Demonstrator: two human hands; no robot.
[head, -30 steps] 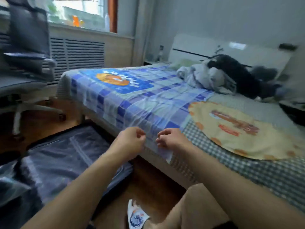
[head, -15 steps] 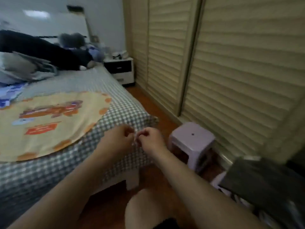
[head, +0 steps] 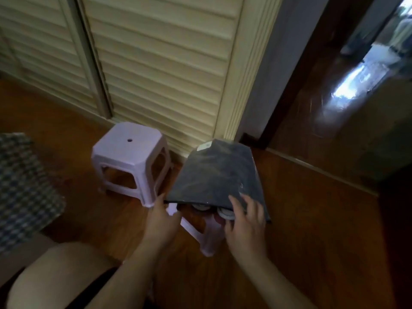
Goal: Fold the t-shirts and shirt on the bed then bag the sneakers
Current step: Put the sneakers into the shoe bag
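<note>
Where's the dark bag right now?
In the head view, the dark bag lies right of centre atop a pale stool, beside a second stool; the left hand and right hand touch its near edge.

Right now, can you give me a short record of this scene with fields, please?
place: wooden floor beside louvred closet doors
near stool: lilac plastic stool, mostly hidden under a dark flat bag resting on it
under bag: pale rounded things, too dim to name
far stool: second lilac stool, standing apart
left hand: at the bag's near left edge
right hand: fingers spread on the bag's near right corner
bed corner: checked cover, far left
</note>
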